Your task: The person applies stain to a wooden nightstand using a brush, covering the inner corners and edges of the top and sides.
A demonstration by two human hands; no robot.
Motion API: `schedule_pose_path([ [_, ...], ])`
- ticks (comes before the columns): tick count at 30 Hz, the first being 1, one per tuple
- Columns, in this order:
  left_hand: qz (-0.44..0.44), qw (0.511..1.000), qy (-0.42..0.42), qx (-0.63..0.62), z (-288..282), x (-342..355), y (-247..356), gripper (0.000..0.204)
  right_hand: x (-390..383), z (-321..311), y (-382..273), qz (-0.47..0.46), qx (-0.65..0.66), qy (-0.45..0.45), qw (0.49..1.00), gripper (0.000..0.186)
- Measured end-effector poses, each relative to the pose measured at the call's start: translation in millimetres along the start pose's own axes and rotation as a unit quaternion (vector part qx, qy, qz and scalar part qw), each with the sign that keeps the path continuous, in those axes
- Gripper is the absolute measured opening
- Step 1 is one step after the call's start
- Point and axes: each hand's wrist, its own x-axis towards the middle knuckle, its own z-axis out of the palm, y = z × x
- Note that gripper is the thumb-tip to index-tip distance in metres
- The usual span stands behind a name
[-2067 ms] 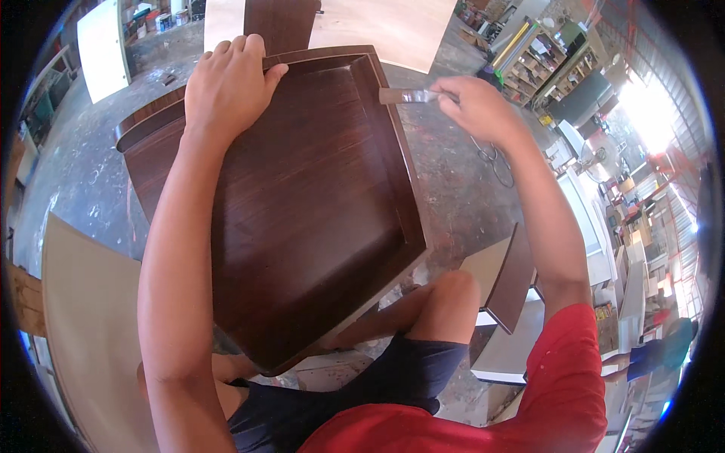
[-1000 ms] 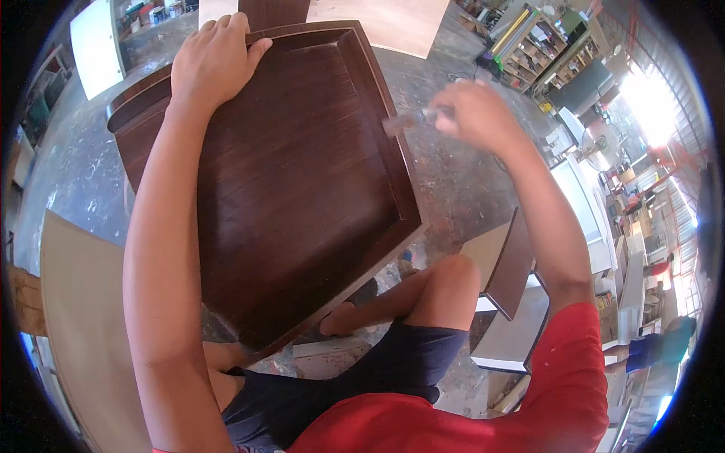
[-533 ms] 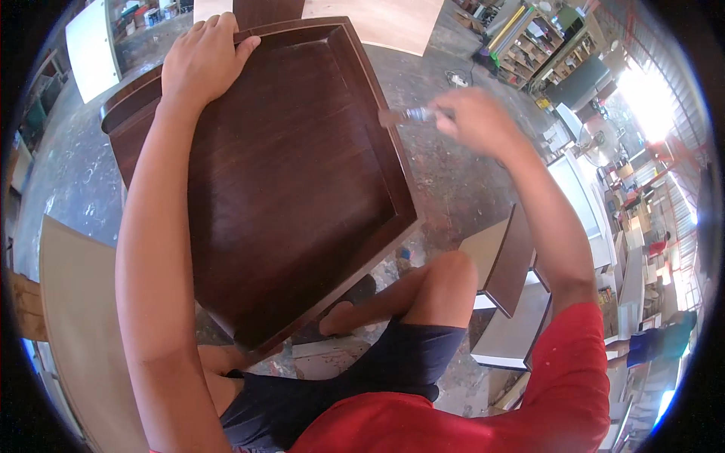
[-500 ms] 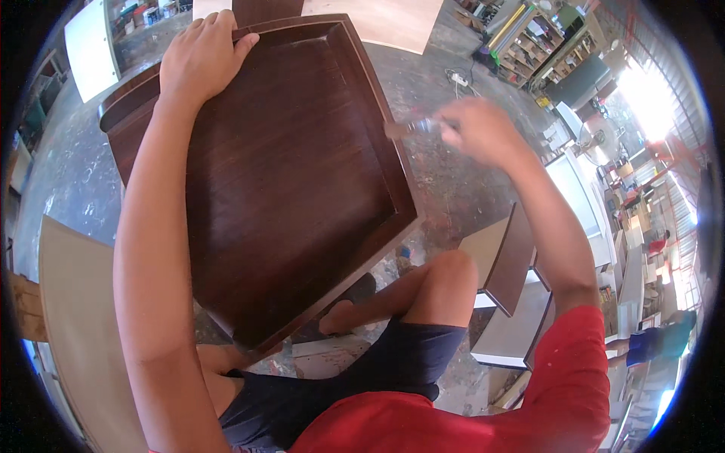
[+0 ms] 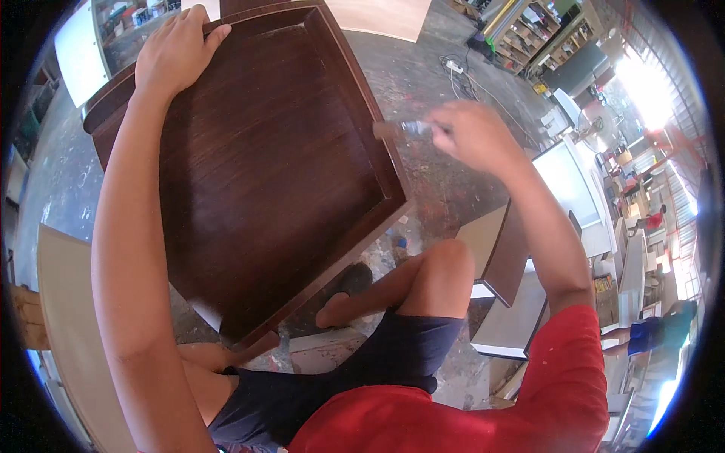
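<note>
A dark brown, glossy wooden furniture panel (image 5: 276, 143) with a raised rim stands tilted in front of my legs. My left hand (image 5: 175, 57) is closed over its top edge, thumb on the inner side and fingertips partly hidden behind the rim. In my right hand (image 5: 474, 136) is a paintbrush (image 5: 408, 128), held sideways with its bristles at the panel's right edge. The brush is slightly blurred, and I cannot tell how firmly the bristles touch the wood.
Brown-and-cream boards (image 5: 507, 253) stand beside my right knee, and a pale board (image 5: 79, 325) leans at the left. A white power strip (image 5: 454, 66) with cables lies on the stained floor. Shelves (image 5: 521, 38), a fan (image 5: 596, 130) and another person (image 5: 649, 336) are farther right.
In the picture the panel and my left hand have shifted a little left and up. The brush remains at the right edge, now less blurred. Both grips stay the same.
</note>
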Motion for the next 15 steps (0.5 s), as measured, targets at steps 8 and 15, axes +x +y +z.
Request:
schedule_pose_path([
  [8,0.005,1.0,-0.014,0.02,1,3,-4,0.046,-38,-8,-5,-0.047,-0.015,-0.061,0.997,0.022],
  [15,0.008,1.0,-0.01,0.016,0,4,-2,0.047,-61,11,-1,-0.051,-0.021,-0.043,0.998,0.021],
])
